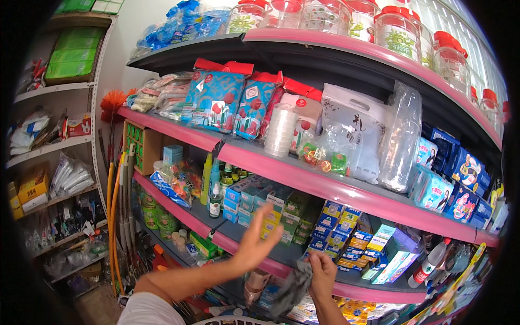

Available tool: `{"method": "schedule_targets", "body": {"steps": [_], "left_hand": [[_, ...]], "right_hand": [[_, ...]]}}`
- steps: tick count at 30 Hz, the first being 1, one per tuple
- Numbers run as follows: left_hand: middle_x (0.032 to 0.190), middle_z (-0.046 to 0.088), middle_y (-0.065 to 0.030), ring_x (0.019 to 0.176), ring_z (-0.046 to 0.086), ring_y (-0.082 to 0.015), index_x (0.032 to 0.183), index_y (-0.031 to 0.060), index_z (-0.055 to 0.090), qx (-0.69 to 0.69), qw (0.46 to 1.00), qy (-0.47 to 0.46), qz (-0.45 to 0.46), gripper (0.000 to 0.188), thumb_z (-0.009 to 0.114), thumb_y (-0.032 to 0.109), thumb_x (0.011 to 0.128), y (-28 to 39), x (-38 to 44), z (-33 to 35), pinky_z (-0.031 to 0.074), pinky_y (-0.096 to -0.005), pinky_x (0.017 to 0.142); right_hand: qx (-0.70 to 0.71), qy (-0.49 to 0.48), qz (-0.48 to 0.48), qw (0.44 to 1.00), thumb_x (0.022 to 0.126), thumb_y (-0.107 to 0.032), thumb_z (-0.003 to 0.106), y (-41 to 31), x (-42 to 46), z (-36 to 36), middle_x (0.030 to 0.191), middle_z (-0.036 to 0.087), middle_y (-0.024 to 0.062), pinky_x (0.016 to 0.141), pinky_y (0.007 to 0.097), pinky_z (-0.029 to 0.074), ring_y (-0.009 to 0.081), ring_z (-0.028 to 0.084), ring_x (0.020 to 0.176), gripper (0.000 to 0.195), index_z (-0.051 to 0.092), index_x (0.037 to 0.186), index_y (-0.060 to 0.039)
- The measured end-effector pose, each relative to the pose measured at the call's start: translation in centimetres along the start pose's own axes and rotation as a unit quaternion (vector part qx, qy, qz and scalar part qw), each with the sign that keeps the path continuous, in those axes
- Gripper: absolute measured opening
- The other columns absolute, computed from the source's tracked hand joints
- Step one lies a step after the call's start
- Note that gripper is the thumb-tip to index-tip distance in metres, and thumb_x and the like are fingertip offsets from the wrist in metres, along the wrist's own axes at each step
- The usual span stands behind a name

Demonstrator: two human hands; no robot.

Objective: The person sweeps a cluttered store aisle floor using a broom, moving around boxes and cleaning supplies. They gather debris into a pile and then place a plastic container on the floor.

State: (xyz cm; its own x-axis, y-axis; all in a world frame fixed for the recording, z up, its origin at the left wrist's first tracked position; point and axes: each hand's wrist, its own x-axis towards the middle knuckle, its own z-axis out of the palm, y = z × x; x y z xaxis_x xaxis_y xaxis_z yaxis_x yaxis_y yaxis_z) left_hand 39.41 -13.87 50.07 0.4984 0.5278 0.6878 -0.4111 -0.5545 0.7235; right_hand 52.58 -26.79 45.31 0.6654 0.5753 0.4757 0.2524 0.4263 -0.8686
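Observation:
A dark grey cloth hangs crumpled from my right hand, pinched between thumb and fingers. My left hand, slightly blurred, is raised with its fingers apart and nothing in them. It reaches in front of stacked small boxes, yellow and white ones and green ones among them. Blue boxes are piled left of these, beside a small green spray bottle. Blue and yellow cartons stand behind and above my right hand. The cloth partly covers the pink-edged shelf.
The shelf above carries blue tulip-print packs, a stack of clear round containers and a grey gift bag. Red-lidded jars line the top. A plastic bottle stands at right. Long poles lean at left near another shelf unit.

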Motion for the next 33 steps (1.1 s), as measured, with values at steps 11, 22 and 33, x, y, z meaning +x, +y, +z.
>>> {"method": "schedule_targets", "body": {"steps": [11,22,33], "left_hand": [[0.112,0.048,-0.0048,0.102,0.049,-0.0212,0.117,0.0123,0.038,-0.37,0.834,-0.055,-0.405,0.041,0.046,0.035,0.085,-1.7,-7.0,0.4,0.041,-0.0476,0.083],[0.103,0.047,-0.0163,0.097,0.048,-0.0313,0.104,0.0002,0.042,-0.104,0.978,0.148,0.098,0.02,0.036,0.006,0.085,11.1,19.5,-8.5,0.038,-0.0545,0.087],[0.122,0.04,-0.0161,0.108,0.042,-0.0377,0.121,0.0021,0.033,-0.509,0.808,0.284,0.085,0.037,0.027,0.013,0.087,21.7,31.8,-1.4,0.029,-0.0653,0.085]], "right_hand": [[-0.082,-0.232,-0.154,0.957,0.085,-0.009,0.046,0.2,-0.1,5.3,0.09,0.058,0.0092,0.072,0.0233,0.041,0.0136,0.053,0.085,0.018,0.055,0.098,0.0013],[-0.099,-0.139,-0.055,0.984,0.082,-0.008,0.05,2.9,-5.8,-7.3,0.089,0.06,0.0085,0.069,0.023,0.044,0.0118,0.056,0.079,0.018,0.057,0.097,0.0002],[-0.077,-0.043,0.002,0.996,0.083,-0.008,0.051,4.1,-7.9,-13.7,0.086,0.062,0.0073,0.07,0.0231,0.044,0.0116,0.056,0.08,0.016,0.058,0.094,0.0007]]}}
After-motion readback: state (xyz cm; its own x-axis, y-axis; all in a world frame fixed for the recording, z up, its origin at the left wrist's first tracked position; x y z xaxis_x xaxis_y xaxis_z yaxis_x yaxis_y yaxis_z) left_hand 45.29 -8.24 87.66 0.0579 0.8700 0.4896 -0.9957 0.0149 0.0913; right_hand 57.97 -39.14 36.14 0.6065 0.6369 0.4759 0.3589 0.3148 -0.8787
